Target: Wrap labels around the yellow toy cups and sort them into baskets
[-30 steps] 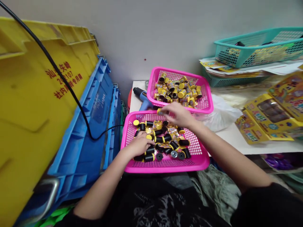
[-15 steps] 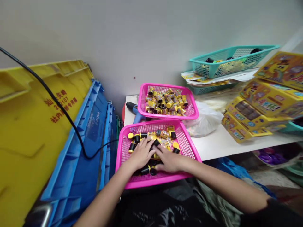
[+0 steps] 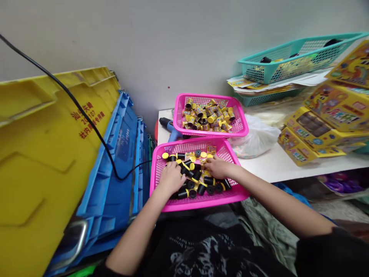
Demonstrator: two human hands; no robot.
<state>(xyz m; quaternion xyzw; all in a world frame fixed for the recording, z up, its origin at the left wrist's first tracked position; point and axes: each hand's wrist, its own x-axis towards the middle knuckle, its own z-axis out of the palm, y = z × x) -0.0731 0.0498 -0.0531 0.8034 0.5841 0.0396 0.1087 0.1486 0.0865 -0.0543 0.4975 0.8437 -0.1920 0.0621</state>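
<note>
The nearer pink basket (image 3: 201, 204) holds short black tubes with yellow caps (image 3: 196, 176) and small yellow printed pieces (image 3: 211, 149). My left hand (image 3: 171, 177) lies over the tubes at the basket's left side, thumb apart from the bent fingers. At the right side, my right hand (image 3: 219, 168) reaches in, its fingertips drawn together among the yellow pieces. Whatever is between those fingertips is hidden. Behind it, the farther pink basket (image 3: 242, 129) is full of yellow printed canisters (image 3: 211, 118).
A blue power tool (image 3: 173, 132) lies left of the farther basket. Rightward are a white plastic bag (image 3: 258, 134), stacked yellow boxes (image 3: 319, 134) and a teal basket (image 3: 250, 73). Blue crates (image 3: 108, 165) and a yellow crate (image 3: 37, 161) line the left, crossed by a black cable (image 3: 95, 129).
My hands have moved apart, the left toward the basket's left side and the right back and rightward. More black tubes now show between them and at the front. The view has shifted slightly.
</note>
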